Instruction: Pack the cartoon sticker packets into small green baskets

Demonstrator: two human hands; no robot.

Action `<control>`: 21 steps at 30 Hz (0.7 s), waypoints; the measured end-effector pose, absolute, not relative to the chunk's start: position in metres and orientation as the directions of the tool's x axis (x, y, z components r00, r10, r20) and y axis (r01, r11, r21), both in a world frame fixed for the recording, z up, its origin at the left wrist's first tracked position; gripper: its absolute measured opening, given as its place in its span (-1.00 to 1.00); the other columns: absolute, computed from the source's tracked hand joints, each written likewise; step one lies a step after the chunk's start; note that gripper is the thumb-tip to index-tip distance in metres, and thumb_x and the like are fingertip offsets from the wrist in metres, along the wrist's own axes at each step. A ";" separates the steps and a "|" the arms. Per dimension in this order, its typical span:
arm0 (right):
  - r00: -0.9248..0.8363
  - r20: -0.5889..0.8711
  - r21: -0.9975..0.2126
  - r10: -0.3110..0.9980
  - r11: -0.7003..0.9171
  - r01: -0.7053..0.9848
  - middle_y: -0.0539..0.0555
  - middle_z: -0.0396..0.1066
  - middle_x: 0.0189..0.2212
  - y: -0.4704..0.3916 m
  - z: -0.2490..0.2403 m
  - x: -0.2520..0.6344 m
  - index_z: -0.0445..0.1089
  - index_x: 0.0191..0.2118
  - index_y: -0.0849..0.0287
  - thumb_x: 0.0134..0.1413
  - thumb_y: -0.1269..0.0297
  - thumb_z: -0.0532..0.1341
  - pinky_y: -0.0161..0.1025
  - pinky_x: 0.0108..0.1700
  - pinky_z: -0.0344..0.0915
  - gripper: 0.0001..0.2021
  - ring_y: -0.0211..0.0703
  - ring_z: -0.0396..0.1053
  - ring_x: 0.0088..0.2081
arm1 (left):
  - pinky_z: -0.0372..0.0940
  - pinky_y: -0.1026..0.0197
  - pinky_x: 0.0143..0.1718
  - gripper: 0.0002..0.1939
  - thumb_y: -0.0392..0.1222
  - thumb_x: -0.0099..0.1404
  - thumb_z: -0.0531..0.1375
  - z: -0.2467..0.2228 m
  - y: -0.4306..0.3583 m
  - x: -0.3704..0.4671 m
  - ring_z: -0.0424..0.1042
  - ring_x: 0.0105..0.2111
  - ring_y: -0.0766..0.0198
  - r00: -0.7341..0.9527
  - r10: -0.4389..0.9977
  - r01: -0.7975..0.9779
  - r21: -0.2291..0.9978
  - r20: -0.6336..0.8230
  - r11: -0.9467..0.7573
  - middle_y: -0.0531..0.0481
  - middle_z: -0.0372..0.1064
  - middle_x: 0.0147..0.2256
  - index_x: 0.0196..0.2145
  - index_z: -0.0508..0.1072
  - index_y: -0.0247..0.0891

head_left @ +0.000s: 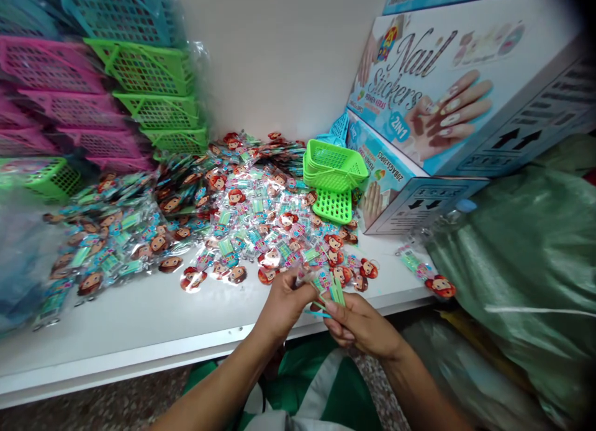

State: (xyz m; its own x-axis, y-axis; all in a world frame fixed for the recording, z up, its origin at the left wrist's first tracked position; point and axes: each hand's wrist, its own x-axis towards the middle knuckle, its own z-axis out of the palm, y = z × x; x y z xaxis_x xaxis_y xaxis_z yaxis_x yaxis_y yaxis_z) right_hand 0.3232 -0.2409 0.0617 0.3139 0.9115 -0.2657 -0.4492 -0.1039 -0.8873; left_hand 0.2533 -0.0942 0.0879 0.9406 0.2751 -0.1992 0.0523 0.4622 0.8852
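Observation:
Just past the table's front edge, my two hands meet in front of a heap of small clear packets (pixel 228 248). My left hand (pixel 289 299) pinches the upper left part of a clear packet (pixel 321 279). In my right hand (pixel 358 324) are thin green and blue strips (pixel 337 291), held between thumb and fingers against the packet. A blue strip sticks out to the left below them. Whether the strips lie inside the packet or in front of it, I cannot tell. Packets with red-haired and brown-haired cartoon heads lie close beyond both hands.
Green baskets (pixel 333 164) stand behind the heap. Stacked pink baskets (pixel 88 111) and green ones (pixel 161 111) rise at the left. Nail sticker boxes (pixel 400 120) flank the right, above a green sack (pixel 516 257). One packet (pixel 426 274) lies near the table's right end.

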 end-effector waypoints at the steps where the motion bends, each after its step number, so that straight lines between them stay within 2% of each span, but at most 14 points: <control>1: 0.307 -0.268 -0.883 0.913 -0.105 -0.457 -0.14 0.07 -0.67 -0.240 0.062 0.323 0.22 -0.49 0.24 0.16 0.03 0.13 -0.43 -0.65 -0.16 -0.63 -0.49 -0.11 -0.70 | 0.14 0.34 -0.54 -0.90 -0.28 0.00 0.20 0.088 -0.093 0.253 0.18 -0.61 0.43 0.945 0.263 0.053 0.883 -0.195 0.467 0.14 0.22 -0.63 -0.60 0.33 -0.29; 6: 0.285 -0.293 -0.868 0.913 -0.129 -0.479 -0.13 0.11 -0.65 -0.236 0.064 0.323 0.25 -0.41 0.23 0.11 0.00 0.16 -0.43 -0.64 -0.16 -0.66 -0.49 -0.13 -0.69 | 0.13 0.34 -0.56 -0.86 -0.20 0.00 0.25 0.084 -0.087 0.255 0.18 -0.61 0.44 0.946 0.200 0.155 0.899 -0.254 0.409 0.12 0.26 -0.59 -0.46 0.42 -0.32; 9: 0.282 -0.294 -0.866 0.913 -0.130 -0.483 -0.14 0.10 -0.66 -0.236 0.062 0.324 0.24 -0.42 0.23 0.10 0.00 0.17 -0.44 -0.65 -0.16 -0.65 -0.50 -0.13 -0.69 | 0.13 0.35 -0.56 -0.81 -0.15 0.00 0.27 0.081 -0.087 0.256 0.18 -0.61 0.45 0.947 0.176 0.178 0.896 -0.267 0.406 0.11 0.25 -0.58 -0.46 0.43 -0.34; 16: 0.280 -0.285 -0.859 0.917 -0.115 -0.498 -0.13 0.12 -0.65 -0.234 0.058 0.322 0.23 -0.40 0.23 0.11 0.01 0.17 -0.44 -0.66 -0.15 -0.66 -0.50 -0.12 -0.70 | 0.02 0.40 -0.63 -0.90 -0.29 -0.02 0.19 0.080 -0.089 0.256 0.05 -0.66 0.51 0.943 0.199 0.153 0.877 -0.268 0.455 0.21 0.10 -0.66 -0.57 0.29 -0.28; 18: 0.281 -0.281 -0.852 0.918 -0.104 -0.512 -0.13 0.13 -0.65 -0.233 0.058 0.322 0.22 -0.39 0.22 0.11 0.02 0.17 -0.44 -0.66 -0.15 -0.67 -0.50 -0.12 -0.70 | 0.05 0.39 -0.61 -0.92 -0.30 -0.01 0.20 0.079 -0.088 0.256 0.09 -0.65 0.50 0.944 0.191 0.165 0.888 -0.267 0.429 0.19 0.14 -0.63 -0.52 0.32 -0.29; 21: 0.278 -0.273 -0.845 0.921 -0.092 -0.527 -0.14 0.12 -0.65 -0.232 0.057 0.322 0.21 -0.38 0.22 0.12 0.04 0.17 -0.44 -0.66 -0.17 -0.69 -0.50 -0.12 -0.70 | 0.07 0.39 -0.59 -0.83 -0.27 -0.02 0.26 0.081 -0.086 0.257 0.13 -0.63 0.49 0.949 0.170 0.178 0.896 -0.266 0.406 0.17 0.19 -0.61 -0.41 0.39 -0.32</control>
State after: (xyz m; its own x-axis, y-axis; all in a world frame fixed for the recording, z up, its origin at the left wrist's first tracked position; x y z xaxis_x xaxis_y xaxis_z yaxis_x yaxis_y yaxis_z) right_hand 0.3224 -0.2325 0.0571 0.2776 0.9210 -0.2734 -0.5273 -0.0918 -0.8447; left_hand 0.2567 -0.0862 0.0805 0.9490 0.1700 -0.2656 0.1781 0.4063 0.8962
